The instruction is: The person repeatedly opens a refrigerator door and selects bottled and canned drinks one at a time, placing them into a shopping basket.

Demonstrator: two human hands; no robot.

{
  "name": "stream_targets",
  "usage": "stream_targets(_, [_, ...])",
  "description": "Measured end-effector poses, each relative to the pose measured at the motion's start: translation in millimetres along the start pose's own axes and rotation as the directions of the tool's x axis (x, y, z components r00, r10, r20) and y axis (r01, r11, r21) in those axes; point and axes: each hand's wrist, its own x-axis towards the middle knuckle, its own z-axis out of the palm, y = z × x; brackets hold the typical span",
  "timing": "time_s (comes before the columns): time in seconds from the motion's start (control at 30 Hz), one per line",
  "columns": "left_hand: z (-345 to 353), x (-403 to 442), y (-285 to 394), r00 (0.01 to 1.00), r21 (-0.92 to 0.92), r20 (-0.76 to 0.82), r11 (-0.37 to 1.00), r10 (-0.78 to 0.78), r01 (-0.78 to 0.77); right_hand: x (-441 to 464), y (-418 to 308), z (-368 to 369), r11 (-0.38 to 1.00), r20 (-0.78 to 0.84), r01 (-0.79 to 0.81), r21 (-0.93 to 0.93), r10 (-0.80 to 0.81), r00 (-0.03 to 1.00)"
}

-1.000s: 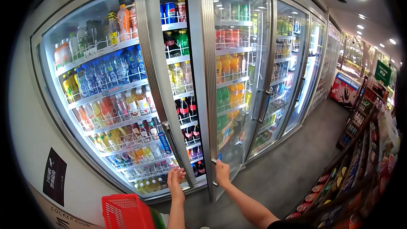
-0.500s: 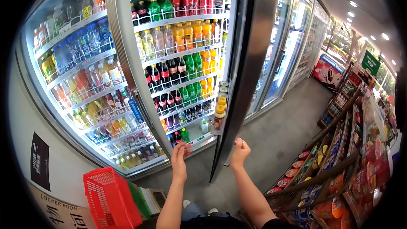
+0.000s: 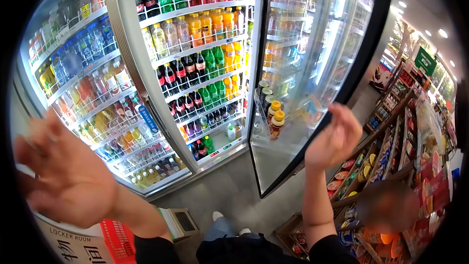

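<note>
We've got the glass door (image 3: 317, 68) wide open beside the drinks shelves (image 3: 195, 50) in the head view, no drink in either hand. Left hand (image 3: 68, 181) up, blurred, fingers loosely spread; right hand (image 3: 333, 139) by the door's edge, fingers curled, grip unclear. Clear, reflective pane, black frame!

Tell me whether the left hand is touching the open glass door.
Apart: the head view shows the left hand at far left, with drink shelves plainly visible between it and the open glass door.
</note>
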Motion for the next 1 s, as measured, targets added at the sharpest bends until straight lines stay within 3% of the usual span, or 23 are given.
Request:
stream_targets(0.03, [1, 26, -3, 0.99, 0.05, 0.139, 0.998, 0.018, -0.025, 9, 7, 21, 0.988, 0.008, -0.098, 0.123, 0.098, 0.995])
stream_targets(0.1, [-1, 74, -21, 0.905, 0.046, 0.413, 0.99, 0.102, -0.132, 28, 26, 68, 0.932, 0.086, -0.329, 0.151, 0.319, 0.944])
stream_targets(0.17, [-17, 101, -65, 0.736, -0.283, 0.586, 0.937, 0.338, -0.204, 45, 43, 114, 0.89, 0.15, -0.387, 0.24, 0.36, 0.921])
stream_targets(0.23, [-30, 109, -82, 0.629, -0.375, 0.676, 0.914, 0.385, -0.155, 71, 55, 139, 0.842, 0.269, -0.338, 0.419, 0.241, 0.933])
stream_targets(0.27, [-36, 109, -85, 0.614, -0.349, 0.71, 0.93, 0.345, -0.12, 90, 59, 148, 0.842, 0.313, -0.145, 0.52, -0.03, 0.949])
stream_targets(0.57, [-92, 95, -125, 0.567, -0.149, 0.815, 0.989, 0.117, 0.01, 136, 67, 210, 0.635, 0.199, 0.018, 0.772, -0.268, 0.943])
stream_targets(1.0, [-119, 75, -193, 0.568, -0.056, 0.823, 0.994, -0.009, 0.097, 121, 99, 228, 0.612, 0.048, 0.153, 0.776, -0.3, 0.953])
